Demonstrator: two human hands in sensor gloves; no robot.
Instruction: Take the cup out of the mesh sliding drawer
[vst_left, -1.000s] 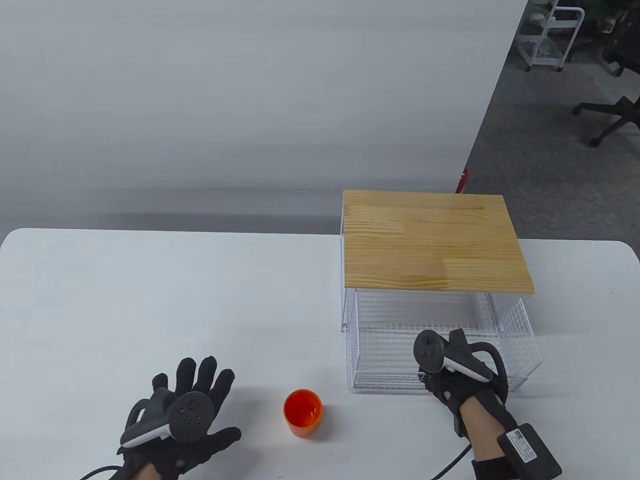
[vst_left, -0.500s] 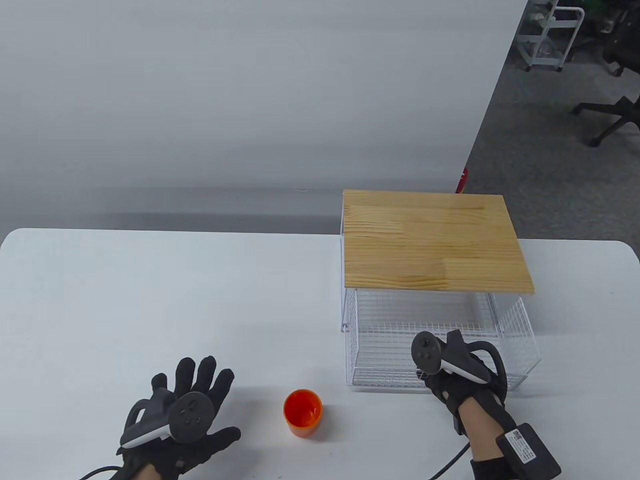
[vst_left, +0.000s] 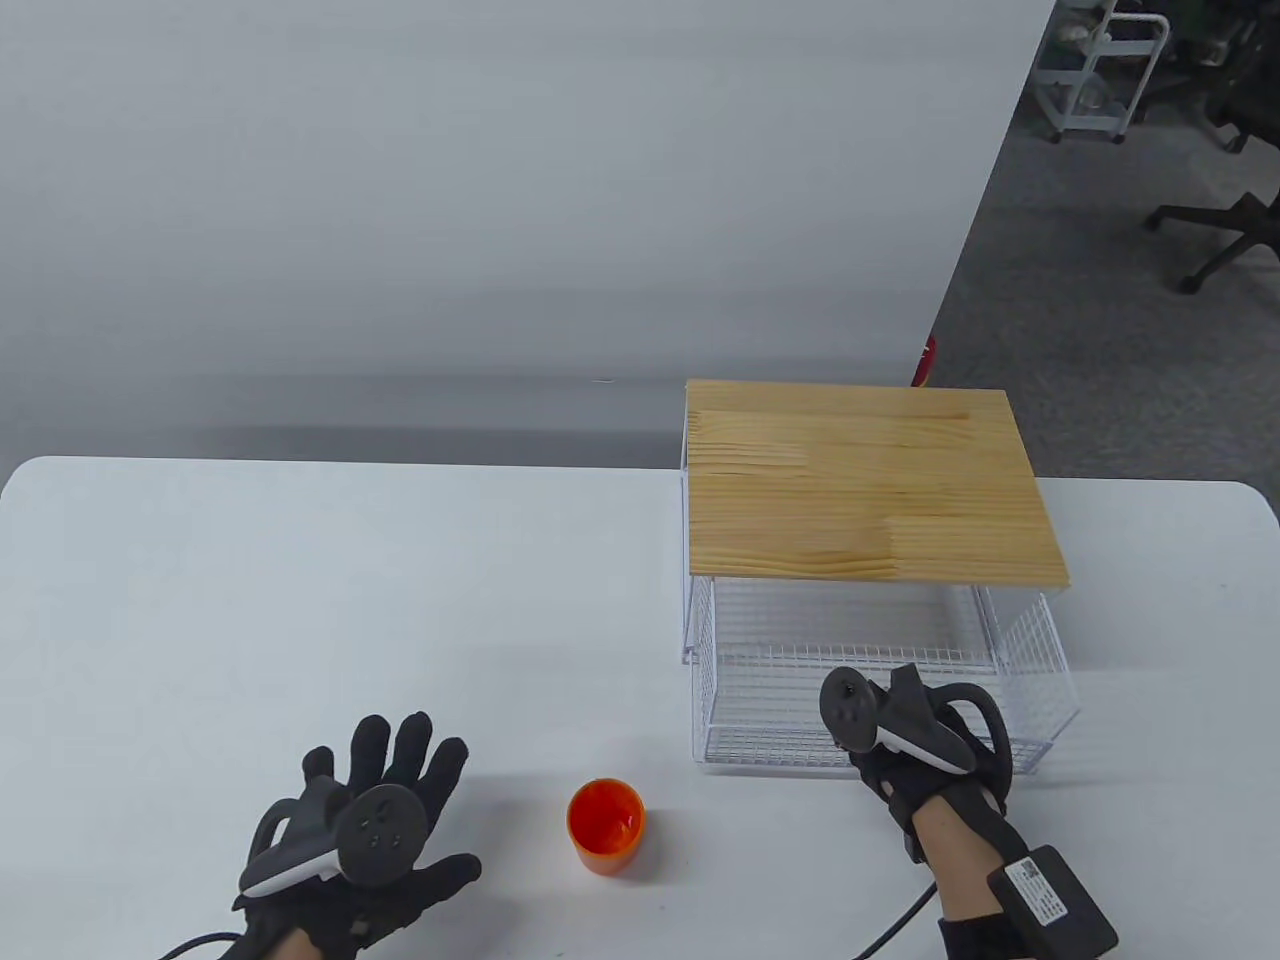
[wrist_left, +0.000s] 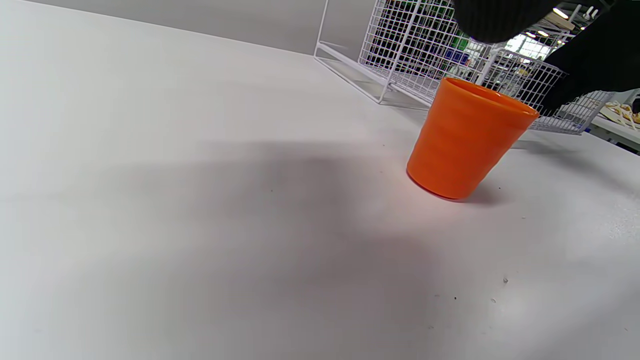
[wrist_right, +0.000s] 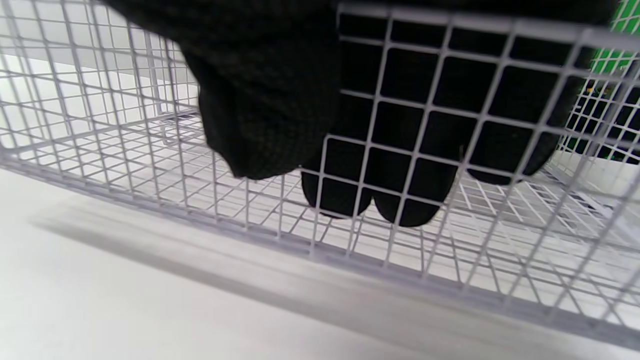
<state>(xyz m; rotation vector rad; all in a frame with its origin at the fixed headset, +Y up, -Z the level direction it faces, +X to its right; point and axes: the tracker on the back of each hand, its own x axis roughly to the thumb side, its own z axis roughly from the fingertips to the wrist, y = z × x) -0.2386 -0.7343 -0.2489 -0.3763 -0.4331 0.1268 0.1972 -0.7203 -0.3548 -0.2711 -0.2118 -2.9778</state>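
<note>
The orange cup (vst_left: 606, 825) stands upright on the white table, outside the drawer, between my two hands; the left wrist view shows it (wrist_left: 467, 137) close up. The white mesh drawer (vst_left: 770, 700) is partly pulled out from under the wooden top (vst_left: 865, 495) and holds nothing I can see. My right hand (vst_left: 900, 760) grips the drawer's front wall: in the right wrist view the fingers (wrist_right: 400, 190) hang inside the mesh (wrist_right: 150, 150) and the thumb (wrist_right: 265, 115) lies outside it. My left hand (vst_left: 385, 775) lies open with fingers spread, left of the cup and not touching it.
The drawer's frame stands at the right side of the table (vst_left: 300, 600), near its right edge. An office floor with chairs and a cart (vst_left: 1095, 70) lies beyond the table at the far right.
The drawer has slid a little back under the wooden top, with my right hand on its front wall moving with it. The cup and my left hand have not moved.
</note>
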